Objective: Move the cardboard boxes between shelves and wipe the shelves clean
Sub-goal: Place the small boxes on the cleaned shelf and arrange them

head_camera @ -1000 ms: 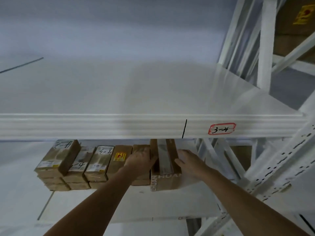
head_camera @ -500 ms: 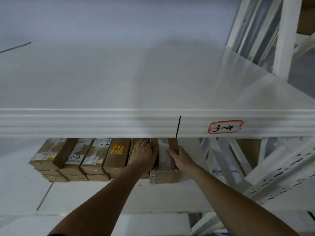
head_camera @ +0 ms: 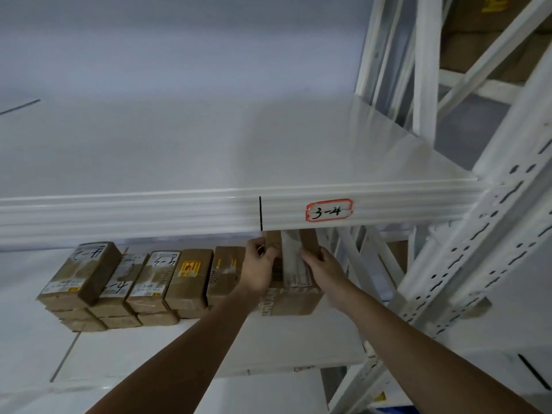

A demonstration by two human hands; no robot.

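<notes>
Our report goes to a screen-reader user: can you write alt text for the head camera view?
Both hands, left hand and right hand, grip the sides of a taped cardboard box on the lower shelf, beside a row of stacked smaller boxes. Above runs a white shelf labelled 3-4.

The red-bordered label [head_camera: 329, 209] on the upper shelf's front edge [head_camera: 149, 216] reads "3-4".

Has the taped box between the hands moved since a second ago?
Cannot tell. The camera shifted, and the taped box remains last in the row beside the neighbouring box, under the 3-4 label.
</notes>
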